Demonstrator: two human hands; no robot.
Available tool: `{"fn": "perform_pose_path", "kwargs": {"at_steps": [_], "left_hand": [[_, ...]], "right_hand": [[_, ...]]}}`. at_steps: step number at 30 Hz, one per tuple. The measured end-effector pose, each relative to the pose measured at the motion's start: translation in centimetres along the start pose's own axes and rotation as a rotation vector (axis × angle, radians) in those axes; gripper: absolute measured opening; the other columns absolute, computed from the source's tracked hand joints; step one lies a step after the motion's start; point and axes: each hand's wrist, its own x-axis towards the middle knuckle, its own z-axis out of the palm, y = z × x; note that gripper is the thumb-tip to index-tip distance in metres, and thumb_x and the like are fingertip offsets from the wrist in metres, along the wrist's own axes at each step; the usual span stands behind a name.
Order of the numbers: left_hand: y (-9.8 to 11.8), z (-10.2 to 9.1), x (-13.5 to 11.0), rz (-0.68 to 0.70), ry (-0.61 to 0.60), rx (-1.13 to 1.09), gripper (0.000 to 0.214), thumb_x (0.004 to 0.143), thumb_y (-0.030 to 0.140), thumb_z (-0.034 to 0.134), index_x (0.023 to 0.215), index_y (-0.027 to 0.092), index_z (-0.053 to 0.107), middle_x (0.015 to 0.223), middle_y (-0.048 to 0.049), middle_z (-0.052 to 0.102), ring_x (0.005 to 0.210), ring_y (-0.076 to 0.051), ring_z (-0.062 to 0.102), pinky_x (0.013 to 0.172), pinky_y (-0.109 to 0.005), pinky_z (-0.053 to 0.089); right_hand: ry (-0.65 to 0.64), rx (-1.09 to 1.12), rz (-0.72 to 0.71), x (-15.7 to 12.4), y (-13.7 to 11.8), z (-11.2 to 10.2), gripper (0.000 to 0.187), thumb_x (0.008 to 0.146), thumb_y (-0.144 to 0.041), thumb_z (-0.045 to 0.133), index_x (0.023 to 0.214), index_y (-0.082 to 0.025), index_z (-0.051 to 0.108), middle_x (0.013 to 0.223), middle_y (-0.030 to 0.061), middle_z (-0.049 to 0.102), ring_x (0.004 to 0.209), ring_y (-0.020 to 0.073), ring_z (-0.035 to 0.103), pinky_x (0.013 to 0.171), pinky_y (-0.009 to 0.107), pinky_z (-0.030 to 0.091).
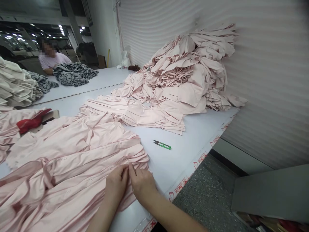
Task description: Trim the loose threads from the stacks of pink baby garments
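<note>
The left hand (117,181) and the right hand (144,184) meet at the front edge of a pink garment (72,183) spread on the table (198,129). Both hands are narrow: on each, the thumb and index finger are drawn together on the cloth, and the 2 sets of fingertips are side by side. Whether the pinch includes a button or fabric only cannot be told; the fingers cover the contact point.

Principal relation: the garment extends leftward from the hands. Its buttoned strip (101,174) runs from lower left to upper right, with the upper-right end under the fingertips. The left hand is nearer to the main body of cloth — the right hand is at the outer end, closer to the printed table edge (181,185).

1 pair of green thread snips (162,144) lies beyond the hands, nearer to the right hand and apart from it, blades pointing left. Farther back, a folded stack of pink garments (135,112) lies in front of a large pink pile (178,74).
</note>
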Motion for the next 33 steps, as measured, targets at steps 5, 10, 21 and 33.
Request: {"fn": "perform_pose_path", "kwargs": {"at_steps": [5,10,21,33], "left_hand": [[0.8,-0.6,0.0,0.043,-0.050,0.313,0.025,0.090,0.022,0.040,0.083,0.021,0.065,0.075,-0.0052,0.070,0.070,-0.020,0.065,0.062,-0.029,0.043],[1.9,-1.0,2.0,-0.077,-0.036,0.293,0.018,0.087,0.018,0.045,0.081,0.021,0.062,0.079,-0.0036,0.070,0.074,-0.019,0.065,0.065,-0.029,0.042],[-3.2,-5.1,-5.0,0.337,0.162,0.324,0.022,0.090,0.017,0.049,0.097,0.023,0.069,0.085,-0.0034,0.068,0.079,-0.017,0.061,0.071,-0.029,0.048],[-3.0,-3.3,-5.4,0.143,0.102,0.053,0.022,0.093,0.027,0.046,0.097,0.024,0.067,0.088,-0.0032,0.074,0.082,-0.017,0.069,0.074,-0.029,0.054]], "right_hand": [[-0.090,0.070,-0.192,0.1,2.0,-1.4,0.043,0.085,-0.008,0.055,0.128,-0.012,0.056,0.082,0.0089,0.068,0.072,0.0213,0.064,0.059,0.030,0.042],[0.033,0.192,-0.234,-2.1,4.0,-3.3,0.043,0.089,-0.011,0.047,0.131,-0.015,0.055,0.076,0.0050,0.065,0.065,0.0186,0.059,0.056,0.028,0.037],[-0.022,0.406,-0.288,-3.8,1.3,-4.2,0.038,0.094,-0.018,0.043,0.129,-0.020,0.055,0.075,0.0025,0.066,0.065,0.0184,0.060,0.057,0.028,0.035],[0.014,0.133,-0.171,-3.5,-3.8,-1.3,0.048,0.085,-0.014,0.055,0.133,-0.009,0.054,0.077,0.0098,0.066,0.066,0.0225,0.061,0.056,0.031,0.040]]}}
